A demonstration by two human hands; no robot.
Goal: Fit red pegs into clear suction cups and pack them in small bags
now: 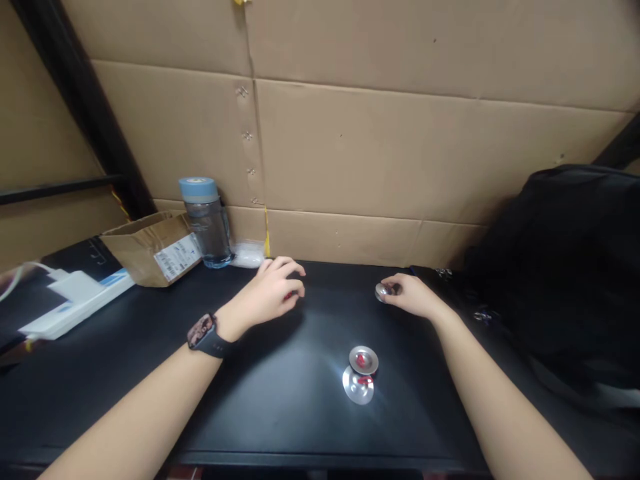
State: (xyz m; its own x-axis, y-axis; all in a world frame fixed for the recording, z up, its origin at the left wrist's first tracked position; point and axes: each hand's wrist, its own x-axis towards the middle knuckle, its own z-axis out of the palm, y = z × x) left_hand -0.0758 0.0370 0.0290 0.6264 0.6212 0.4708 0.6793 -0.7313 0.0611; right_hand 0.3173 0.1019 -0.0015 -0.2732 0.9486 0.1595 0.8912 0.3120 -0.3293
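Observation:
My right hand pinches a small, shiny round metal piece between thumb and fingers, at the right rear of the black table. Over the table's left rear, my left hand has its fingers bent and apart. A bit of red shows behind its thumb; whether the hand touches it I cannot tell. Nearer to me lie two round metal discs: a dish-like disc with red at its centre, and a shinier disc close against it, with a red part between them.
Left of my left hand stand a blue-lidded bottle, an opened brown paper bag and a white power strip with a charger. A clear plastic packet lies behind. A black backpack fills the right. Cardboard walls the back.

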